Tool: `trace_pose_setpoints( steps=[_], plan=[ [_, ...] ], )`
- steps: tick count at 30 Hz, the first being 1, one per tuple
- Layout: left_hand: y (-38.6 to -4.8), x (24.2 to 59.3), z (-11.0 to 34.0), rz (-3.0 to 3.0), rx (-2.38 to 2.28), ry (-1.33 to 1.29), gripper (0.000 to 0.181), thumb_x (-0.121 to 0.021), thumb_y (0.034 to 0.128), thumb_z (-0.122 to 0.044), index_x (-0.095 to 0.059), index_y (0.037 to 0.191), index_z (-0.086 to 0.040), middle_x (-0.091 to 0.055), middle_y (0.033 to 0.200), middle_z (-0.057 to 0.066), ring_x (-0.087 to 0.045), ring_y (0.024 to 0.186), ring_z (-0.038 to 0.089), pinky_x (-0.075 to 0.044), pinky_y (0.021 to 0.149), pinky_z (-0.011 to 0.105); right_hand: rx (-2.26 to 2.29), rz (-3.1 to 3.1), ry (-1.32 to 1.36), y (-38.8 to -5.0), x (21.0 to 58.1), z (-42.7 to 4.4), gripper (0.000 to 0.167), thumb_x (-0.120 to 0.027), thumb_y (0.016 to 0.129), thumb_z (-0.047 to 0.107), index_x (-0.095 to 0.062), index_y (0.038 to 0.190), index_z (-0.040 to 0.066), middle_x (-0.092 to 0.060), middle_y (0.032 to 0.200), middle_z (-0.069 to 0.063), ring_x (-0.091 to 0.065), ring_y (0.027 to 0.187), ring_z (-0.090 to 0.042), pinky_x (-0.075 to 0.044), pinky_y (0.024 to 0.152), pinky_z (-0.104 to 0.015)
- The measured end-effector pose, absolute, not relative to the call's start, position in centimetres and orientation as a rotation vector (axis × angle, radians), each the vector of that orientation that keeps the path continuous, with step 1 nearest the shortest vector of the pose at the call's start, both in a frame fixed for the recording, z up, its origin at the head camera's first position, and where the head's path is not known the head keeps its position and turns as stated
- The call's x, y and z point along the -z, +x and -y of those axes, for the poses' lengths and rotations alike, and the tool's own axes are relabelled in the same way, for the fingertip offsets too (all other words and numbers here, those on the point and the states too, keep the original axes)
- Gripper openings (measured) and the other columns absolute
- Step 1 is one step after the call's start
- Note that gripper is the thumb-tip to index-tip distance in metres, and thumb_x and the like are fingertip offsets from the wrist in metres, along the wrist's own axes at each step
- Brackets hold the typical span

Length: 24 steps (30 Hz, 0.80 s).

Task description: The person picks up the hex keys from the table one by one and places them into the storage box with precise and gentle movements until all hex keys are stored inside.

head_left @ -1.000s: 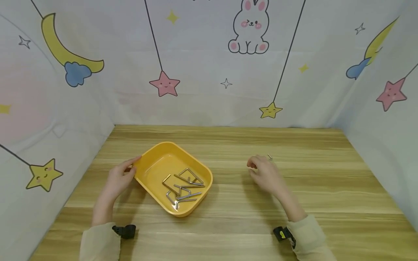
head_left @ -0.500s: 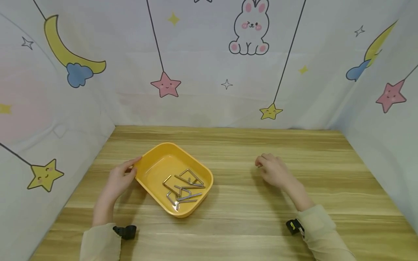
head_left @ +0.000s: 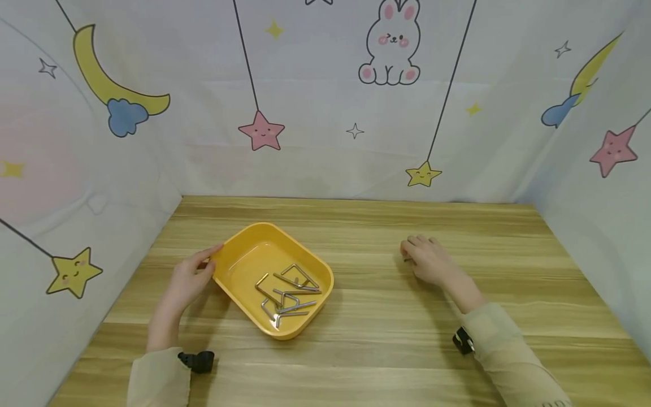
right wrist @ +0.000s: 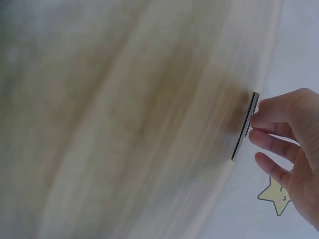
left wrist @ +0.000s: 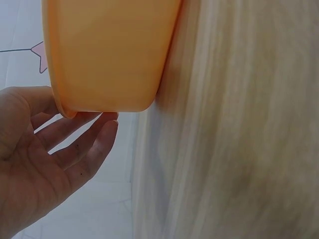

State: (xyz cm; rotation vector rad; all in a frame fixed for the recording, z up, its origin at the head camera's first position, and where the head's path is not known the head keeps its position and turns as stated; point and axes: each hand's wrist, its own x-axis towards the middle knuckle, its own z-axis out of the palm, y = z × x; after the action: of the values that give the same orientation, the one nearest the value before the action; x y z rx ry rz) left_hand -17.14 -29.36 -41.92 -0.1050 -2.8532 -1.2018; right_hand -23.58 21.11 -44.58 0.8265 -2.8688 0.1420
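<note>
My left hand (head_left: 189, 282) holds a corner of the yellow plastic bin (head_left: 244, 260). In the left wrist view its fingers (left wrist: 92, 152) bend against the bin's outer wall, below the lip. Several metal Allen keys (head_left: 289, 308) lie jumbled in the bin's near right part. Off to the bin's right, my right hand (head_left: 429, 261) is low over the table, fingers curled. The right wrist view has its thumb and finger pinching an Allen key (right wrist: 245, 126), seen as a thin dark bar. Whether that key still touches the table I cannot tell.
The wood-grain table (head_left: 366, 339) is bounded at the back and sides by a white cloth (head_left: 325, 164) printed with stars, moons and a rabbit. Black wrist cameras (head_left: 197, 362) sit at both cuffs.
My right hand has shifted right, over the spot where a small Allen key lay, and that key is now between its fingers. My left hand and the bin keep their place.
</note>
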Motion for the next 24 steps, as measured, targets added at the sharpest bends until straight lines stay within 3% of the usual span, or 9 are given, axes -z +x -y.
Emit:
trace_pose_setpoints(
  steps=[12, 24],
  plan=[
    [-17.01, 41.73, 29.21, 2.858, 1.191, -0.100, 0.042, -0.045, 0.1002, -0.010, -0.047, 0.142, -0.006, -0.046, 0.143, 0.027, -0.056, 0.114, 0.045, -0.054, 0.078, 0.035, -0.026, 2.786, 0.884, -24.02, 44.63, -21.00, 0.022, -0.063, 0.079, -0.006, -0.050, 0.079, 0.013, -0.049, 0.074, 0.001, -0.046, 0.074, -0.019, -0.035, 0.067, -0.035],
    [-16.95, 41.81, 29.22, 2.858, 1.206, -0.115, 0.042, -0.044, 0.1007, -0.012, -0.046, 0.143, -0.007, -0.046, 0.143, 0.027, -0.054, 0.115, 0.046, -0.053, 0.076, 0.033, 0.060, 2.700, 0.915, -24.51, 45.32, -21.19, 0.021, -0.066, 0.085, 0.003, -0.051, 0.075, 0.014, -0.051, 0.071, 0.002, -0.047, 0.069, -0.018, -0.041, 0.065, -0.037]
  ],
)
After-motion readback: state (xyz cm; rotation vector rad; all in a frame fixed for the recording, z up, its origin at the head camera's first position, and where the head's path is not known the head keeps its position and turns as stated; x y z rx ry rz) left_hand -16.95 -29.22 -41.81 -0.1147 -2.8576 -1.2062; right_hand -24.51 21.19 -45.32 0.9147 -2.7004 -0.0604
